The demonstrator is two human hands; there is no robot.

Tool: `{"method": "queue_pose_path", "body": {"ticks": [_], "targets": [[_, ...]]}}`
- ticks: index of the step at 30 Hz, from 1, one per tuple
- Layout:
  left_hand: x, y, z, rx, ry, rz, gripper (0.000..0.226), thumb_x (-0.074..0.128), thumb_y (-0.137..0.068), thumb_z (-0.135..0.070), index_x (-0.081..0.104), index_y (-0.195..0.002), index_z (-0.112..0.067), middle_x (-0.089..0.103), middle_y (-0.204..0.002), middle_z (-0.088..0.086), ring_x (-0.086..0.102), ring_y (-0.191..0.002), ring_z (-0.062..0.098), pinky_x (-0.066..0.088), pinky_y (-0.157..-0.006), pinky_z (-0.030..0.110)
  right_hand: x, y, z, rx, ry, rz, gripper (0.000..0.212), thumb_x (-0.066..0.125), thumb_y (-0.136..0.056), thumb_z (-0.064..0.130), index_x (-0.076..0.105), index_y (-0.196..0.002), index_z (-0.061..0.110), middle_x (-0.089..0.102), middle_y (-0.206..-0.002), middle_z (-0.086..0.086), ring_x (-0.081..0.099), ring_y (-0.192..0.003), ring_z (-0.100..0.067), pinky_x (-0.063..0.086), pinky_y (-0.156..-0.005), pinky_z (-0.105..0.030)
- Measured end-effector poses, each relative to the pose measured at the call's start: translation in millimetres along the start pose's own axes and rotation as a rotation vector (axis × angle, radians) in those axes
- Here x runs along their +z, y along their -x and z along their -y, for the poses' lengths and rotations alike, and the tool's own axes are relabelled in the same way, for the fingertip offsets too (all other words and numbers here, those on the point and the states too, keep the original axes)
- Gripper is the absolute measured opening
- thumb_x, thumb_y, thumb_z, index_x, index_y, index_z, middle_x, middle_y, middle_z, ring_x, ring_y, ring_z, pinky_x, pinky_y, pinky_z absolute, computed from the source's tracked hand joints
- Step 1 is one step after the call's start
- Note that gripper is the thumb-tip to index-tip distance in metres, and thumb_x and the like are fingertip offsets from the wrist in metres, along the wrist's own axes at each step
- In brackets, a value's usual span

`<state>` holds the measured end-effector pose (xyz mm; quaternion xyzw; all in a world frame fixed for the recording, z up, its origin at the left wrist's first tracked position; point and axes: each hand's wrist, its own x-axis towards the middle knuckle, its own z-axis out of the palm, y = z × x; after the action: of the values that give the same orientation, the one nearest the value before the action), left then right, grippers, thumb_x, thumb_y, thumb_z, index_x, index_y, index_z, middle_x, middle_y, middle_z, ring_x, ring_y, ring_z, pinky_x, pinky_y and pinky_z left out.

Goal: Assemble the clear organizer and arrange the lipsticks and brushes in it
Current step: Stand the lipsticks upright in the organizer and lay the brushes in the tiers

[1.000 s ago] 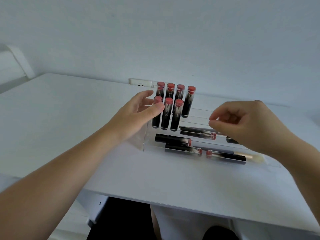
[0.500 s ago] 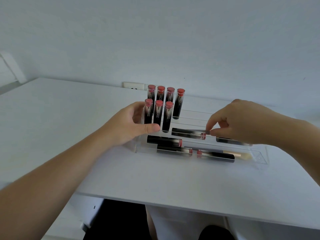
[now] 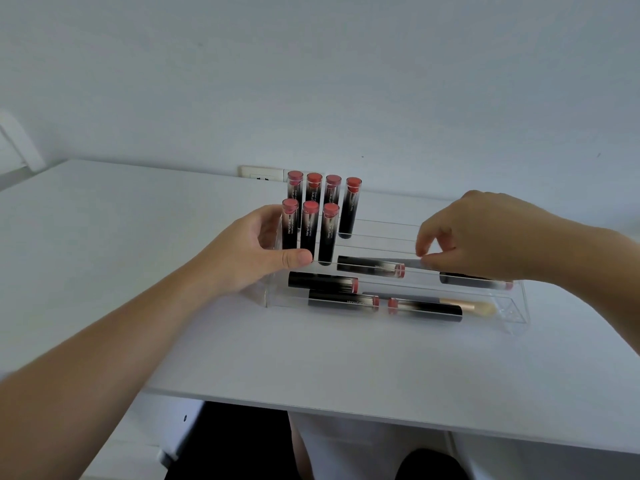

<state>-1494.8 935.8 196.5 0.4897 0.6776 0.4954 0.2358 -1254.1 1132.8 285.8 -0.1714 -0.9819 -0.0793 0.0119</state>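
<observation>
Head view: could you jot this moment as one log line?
left hand grips organizer | right hand pinches lying lipstick | seven upright

A plain domestic room, likely a bedroom or dressing corner: a bare white worktop [image 3: 104,237] stands against an unadorned pale wall [image 3: 311,81], a white wall socket [image 3: 261,173] sits just above its far edge, and lipsticks [image 3: 313,209] fill a clear organizer [image 3: 512,306] at centre.

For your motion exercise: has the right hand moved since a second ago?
Yes. The right hand has come down toward the organizer, its fingertips now at the lying lipstick.
</observation>
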Motion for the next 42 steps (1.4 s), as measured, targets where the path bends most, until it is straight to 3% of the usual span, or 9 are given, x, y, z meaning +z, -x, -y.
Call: {"method": "queue_pose_path", "body": {"ticks": [3, 11, 21, 23, 27, 33, 36, 39, 42], "targets": [[0, 0, 0, 0.002, 0.004, 0.0, 0.1, 0.085, -0.053, -0.075, 0.055, -0.137, -0.03, 0.067, -0.132, -0.016, 0.061, -0.126, 0.008, 0.042, -0.114, 0.045, -2, -7, 11, -0.044, -0.221, 0.058, 0.005, 0.059, -0.078, 0.059, 0.058, -0.078, 0.054, 0.057, -0.077, 0.042, 0.052, -0.076, 0.015, 0.036, -0.057, -0.021], [0, 0, 1, 0.001, 0.006, -0.005, 0.097, 0.084, -0.053, -0.076, 0.056, -0.135, -0.032, 0.068, -0.13, -0.018, 0.062, -0.124, 0.005, 0.043, -0.113, 0.044, 1, -14, 19, 0.028, -0.309, 0.136, 0.022, 0.065, -0.082, 0.059, 0.071, -0.073, 0.04, 0.063, -0.057, 0.027, 0.062, -0.054, 0.002, 0.04, -0.056, -0.023], [1, 0, 1, -0.002, -0.004, -0.014, 0.093, 0.085, -0.058, -0.067, 0.055, -0.137, -0.028, 0.068, -0.131, -0.015, 0.062, -0.124, 0.007, 0.043, -0.113, 0.044, 0, -13, 21, 0.268, -0.387, 0.243, 0.052, 0.054, -0.091, 0.063, 0.071, -0.065, 0.021, 0.067, -0.049, 0.002, 0.051, -0.033, -0.008, 0.044, -0.051, -0.024], [1, 0, 1, -0.012, -0.01, -0.017, 0.092, 0.085, -0.059, -0.066, 0.055, -0.138, -0.029, 0.067, -0.132, -0.015, 0.062, -0.125, 0.007, 0.042, -0.113, 0.043, 3, -14, 28, 0.313, -0.357, 0.233, 0.058, 0.052, -0.089, 0.067, 0.072, -0.062, 0.02, 0.063, -0.044, 0.003, 0.052, -0.033, -0.007, 0.045, -0.046, -0.022], [2, 0, 0, -0.025, -0.025, -0.019, 0.086, 0.083, -0.063, -0.063, 0.055, -0.138, -0.032, 0.066, -0.132, -0.018, 0.06, -0.125, 0.004, 0.042, -0.114, 0.042, 11, -17, 34, 0.357, -0.301, 0.105, 0.063, 0.054, -0.085, 0.07, 0.07, -0.05, 0.02, 0.054, -0.035, 0.015, 0.061, -0.053, -0.014, 0.051, -0.063, -0.032], [3, 4, -6, -0.074, -0.016, -0.073, 0.084, 0.079, -0.061, -0.064, 0.054, -0.137, -0.037, 0.067, -0.128, -0.018, 0.062, -0.121, 0.002, 0.045, -0.111, 0.041, 16, -16, 35, 0.371, -0.306, 0.061, 0.055, 0.057, -0.083, 0.066, 0.071, -0.05, 0.025, 0.05, -0.033, 0.01, 0.058, -0.051, -0.016, 0.043, -0.054, -0.029], [0, 11, -17, -0.106, -0.116, -0.284, 0.093, 0.075, -0.054, -0.073, 0.049, -0.136, -0.038, 0.06, -0.124, -0.021, 0.059, -0.111, -0.003, 0.048, -0.097, 0.025, 17, -16, 32, 0.358, -0.305, 0.057, 0.056, 0.057, -0.083, 0.066, 0.071, -0.052, 0.022, 0.048, -0.032, 0.012, 0.056, -0.048, -0.015, 0.041, -0.052, -0.027], [3, 33, -31, 0.034, -0.208, -0.612, 0.058, 0.074, -0.06, -0.068, 0.05, -0.104, -0.04, 0.055, -0.099, -0.017, 0.052, -0.08, 0.001, 0.039, -0.069, 0.011, 20, -15, 30, 0.349, -0.28, 0.033, 0.059, 0.056, -0.084, 0.066, 0.07, -0.053, 0.018, 0.052, -0.037, 0.007, 0.058, -0.05, -0.016, 0.041, -0.052, -0.027], [24, 61, -47, 0.236, -0.3, -0.622, 0.036, 0.074, -0.073, -0.054, 0.047, -0.083, -0.031, 0.046, -0.067, -0.003, 0.041, -0.057, 0.012, 0.034, -0.053, 0.012, 23, -16, 30, 0.347, -0.264, 0.008, 0.059, 0.055, -0.084, 0.066, 0.07, -0.057, 0.016, 0.062, -0.053, 0.004, 0.062, -0.059, -0.018, 0.043, -0.053, -0.028]]}}
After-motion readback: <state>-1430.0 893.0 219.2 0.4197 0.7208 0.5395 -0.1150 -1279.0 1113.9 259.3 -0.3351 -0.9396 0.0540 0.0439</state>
